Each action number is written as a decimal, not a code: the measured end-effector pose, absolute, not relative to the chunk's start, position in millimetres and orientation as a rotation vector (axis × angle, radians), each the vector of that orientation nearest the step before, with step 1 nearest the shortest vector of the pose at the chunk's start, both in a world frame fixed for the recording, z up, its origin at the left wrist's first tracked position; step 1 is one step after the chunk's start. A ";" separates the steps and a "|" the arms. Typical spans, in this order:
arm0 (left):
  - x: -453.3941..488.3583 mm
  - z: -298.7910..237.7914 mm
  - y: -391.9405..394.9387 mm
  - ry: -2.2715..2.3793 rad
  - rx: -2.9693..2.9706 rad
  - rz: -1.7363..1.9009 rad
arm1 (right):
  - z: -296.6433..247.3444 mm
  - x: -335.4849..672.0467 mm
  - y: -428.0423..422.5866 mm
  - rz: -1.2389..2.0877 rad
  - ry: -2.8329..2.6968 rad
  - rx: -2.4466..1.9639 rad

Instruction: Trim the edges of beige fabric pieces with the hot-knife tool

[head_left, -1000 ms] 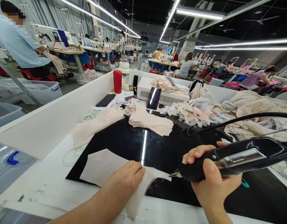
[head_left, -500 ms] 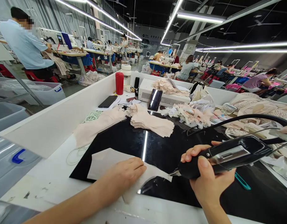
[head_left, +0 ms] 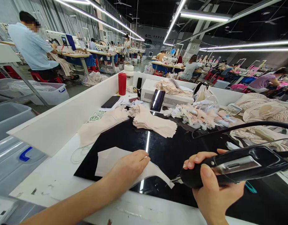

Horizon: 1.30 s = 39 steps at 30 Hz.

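A pale cut fabric piece (head_left: 111, 159) lies on the black glossy panel, its narrow strip reaching right. My left hand (head_left: 131, 165) is over the fabric's middle, fingers bent together and gripping it; the fingertips are partly hidden. In my right hand (head_left: 211, 184) is a black corded hand-held cutting tool (head_left: 240, 165), thumb on the near side and fingers around the far side. Its narrow metal tip (head_left: 177, 179) meets the end of the fabric strip. Partly hidden behind my right hand is a turquoise looped object (head_left: 251, 187).
Beyond the panel's middle sits a stack of pale fabric pieces (head_left: 154, 123). A phone (head_left: 157, 100) leans on a white vented box (head_left: 172, 99); another phone (head_left: 111, 102) lies near a red cup (head_left: 122, 83). Scraps (head_left: 193, 114) and a black cable (head_left: 251, 125) occupy the right. A white partition (head_left: 64, 115) borders the left.
The fabric has shifted slightly right and turned, its strip now angled downward at the tip. The fold formerly hanging below my left hand is gone. The view has moved slightly.
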<state>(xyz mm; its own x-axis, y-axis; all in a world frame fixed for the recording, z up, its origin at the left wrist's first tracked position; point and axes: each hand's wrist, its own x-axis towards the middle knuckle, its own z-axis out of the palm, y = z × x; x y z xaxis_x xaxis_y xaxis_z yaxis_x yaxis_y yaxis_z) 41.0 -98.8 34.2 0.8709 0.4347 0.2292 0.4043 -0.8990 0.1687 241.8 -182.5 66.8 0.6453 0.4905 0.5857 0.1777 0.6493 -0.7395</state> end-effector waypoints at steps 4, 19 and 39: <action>56.7 25.8 -111.3 0.645 2.760 0.464 | 66.6 240.2 -184.9 0.193 -0.874 -0.875; 46.3 8.8 -114.8 0.562 2.747 0.575 | 65.4 241.2 -190.1 0.225 -0.876 -0.870; 49.3 18.4 -130.5 0.563 3.175 0.443 | 72.8 234.4 -193.3 0.222 -0.873 -0.861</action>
